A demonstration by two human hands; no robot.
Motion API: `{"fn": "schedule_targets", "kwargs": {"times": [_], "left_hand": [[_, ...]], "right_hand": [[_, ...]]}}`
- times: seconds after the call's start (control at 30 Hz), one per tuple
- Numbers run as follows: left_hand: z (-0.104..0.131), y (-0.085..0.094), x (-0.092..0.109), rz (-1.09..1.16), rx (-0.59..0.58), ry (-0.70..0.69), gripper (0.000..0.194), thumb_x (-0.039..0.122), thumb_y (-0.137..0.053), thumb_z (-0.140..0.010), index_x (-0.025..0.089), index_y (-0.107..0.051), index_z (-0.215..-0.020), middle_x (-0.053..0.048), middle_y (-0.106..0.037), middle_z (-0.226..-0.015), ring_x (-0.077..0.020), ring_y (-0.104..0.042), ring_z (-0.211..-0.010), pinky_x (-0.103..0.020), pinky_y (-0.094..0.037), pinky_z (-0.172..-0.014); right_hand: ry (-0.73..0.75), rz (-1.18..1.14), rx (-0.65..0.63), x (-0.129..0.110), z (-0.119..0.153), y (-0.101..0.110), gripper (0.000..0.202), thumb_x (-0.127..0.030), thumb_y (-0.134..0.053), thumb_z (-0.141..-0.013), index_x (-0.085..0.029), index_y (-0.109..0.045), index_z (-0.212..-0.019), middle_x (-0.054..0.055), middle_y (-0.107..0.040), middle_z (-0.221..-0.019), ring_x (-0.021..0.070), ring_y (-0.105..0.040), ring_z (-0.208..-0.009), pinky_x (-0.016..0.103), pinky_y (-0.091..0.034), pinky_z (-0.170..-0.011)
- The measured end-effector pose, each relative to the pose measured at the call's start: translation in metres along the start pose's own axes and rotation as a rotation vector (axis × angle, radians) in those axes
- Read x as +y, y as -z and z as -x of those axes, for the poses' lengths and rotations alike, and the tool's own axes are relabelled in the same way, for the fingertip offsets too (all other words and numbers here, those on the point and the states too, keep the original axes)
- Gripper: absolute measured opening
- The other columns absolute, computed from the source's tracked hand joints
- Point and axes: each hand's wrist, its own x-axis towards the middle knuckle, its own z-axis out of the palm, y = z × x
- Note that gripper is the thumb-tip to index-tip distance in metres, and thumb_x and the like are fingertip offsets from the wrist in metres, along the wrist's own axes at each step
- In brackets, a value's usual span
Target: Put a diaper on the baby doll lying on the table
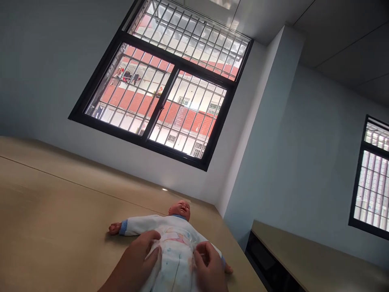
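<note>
A baby doll (180,208) lies on its back on the wooden table (54,211), its head toward the wall and its arms spread. It wears a white outfit (178,259) with blue cuffs and collar and a faded print on the chest. At the left side of the doll's waist is my left hand (142,253), thumb and fingers closing on the cloth. On the other side my right hand (208,263) has its fingers curled in a pinch at the outfit's edge. The doll's legs run out of view at the bottom.
Behind the table stands a pale wall (121,158) with a barred, black-framed window (144,140). To the right are a wall column (261,134), a second table (310,251) with a dark open front, and another barred window (361,178).
</note>
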Motion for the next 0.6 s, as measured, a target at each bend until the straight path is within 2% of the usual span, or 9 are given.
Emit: {"fn": "schedule_targets", "kwargs": {"times": [0.03,0.1,0.17,0.23,0.33,0.5,0.6], "left_hand": [[0.002,0.000,0.002,-0.076,0.011,-0.095,0.031,0.036,-0.054,-0.088,0.023,-0.069,-0.111,-0.008,-0.068,-0.125,-0.0285,-0.062,-0.119,-0.041,-0.048,-0.106],[0.006,-0.001,0.007,-0.164,-0.072,-0.198,0.044,0.035,-0.056,-0.089,0.029,-0.065,-0.132,-0.005,-0.055,-0.148,-0.0282,-0.047,-0.139,-0.041,-0.034,-0.120],[0.008,-0.002,0.010,-0.228,-0.236,-0.179,0.058,0.035,-0.064,-0.085,0.032,-0.057,-0.143,-0.002,-0.046,-0.156,-0.0293,-0.036,-0.147,-0.044,-0.025,-0.125],[0.009,0.000,0.011,-0.260,-0.366,-0.129,0.063,0.033,-0.069,-0.081,0.036,-0.056,-0.143,0.001,-0.043,-0.157,-0.0304,-0.031,-0.150,-0.047,-0.022,-0.126],[0.011,0.006,0.009,-0.233,-0.429,-0.102,0.051,0.030,-0.067,-0.082,0.042,-0.065,-0.132,0.006,-0.041,-0.157,-0.0298,-0.028,-0.151,-0.048,-0.022,-0.125],[0.021,0.014,0.011,-0.193,-0.455,-0.039,0.028,0.037,-0.065,-0.083,0.035,-0.079,-0.107,0.004,-0.038,-0.160,-0.0291,-0.020,-0.154,-0.046,-0.017,-0.126],[0.028,0.018,0.010,-0.159,-0.462,0.017,0.018,0.043,-0.071,-0.078,0.029,-0.081,-0.084,0.004,-0.038,-0.160,-0.0316,-0.020,-0.153,-0.044,-0.019,-0.125]], "right_hand": [[0.117,0.067,0.000,0.000,0.002,0.000,0.025,-0.042,-0.070,-0.072,-0.022,-0.073,-0.087,0.012,-0.073,-0.093,0.0295,-0.068,-0.087,0.039,-0.056,-0.076],[0.308,0.174,-0.099,0.003,0.005,-0.004,0.041,-0.040,-0.071,-0.074,-0.025,-0.076,-0.112,0.014,-0.067,-0.130,0.0364,-0.060,-0.122,0.048,-0.046,-0.106],[0.424,0.272,-0.248,0.009,0.007,-0.010,0.059,-0.040,-0.074,-0.072,-0.028,-0.069,-0.130,0.011,-0.052,-0.150,0.0402,-0.046,-0.139,0.054,-0.034,-0.117],[0.454,0.385,-0.375,0.015,0.009,-0.014,0.066,-0.043,-0.074,-0.073,-0.032,-0.063,-0.137,0.010,-0.043,-0.155,0.0445,-0.039,-0.143,0.063,-0.030,-0.116],[0.401,0.485,-0.471,0.017,0.012,-0.009,0.059,-0.046,-0.070,-0.079,-0.036,-0.062,-0.136,0.011,-0.040,-0.156,0.0478,-0.034,-0.144,0.071,-0.028,-0.112],[0.344,0.413,-0.509,0.003,0.030,0.008,0.038,-0.041,-0.062,-0.087,-0.034,-0.073,-0.123,0.008,-0.041,-0.156,0.0376,-0.031,-0.149,0.059,-0.026,-0.120],[0.300,0.356,-0.517,-0.001,0.042,0.017,0.032,-0.044,-0.062,-0.088,-0.027,-0.081,-0.107,0.011,-0.046,-0.153,0.0372,-0.041,-0.144,0.054,-0.031,-0.118]]}}
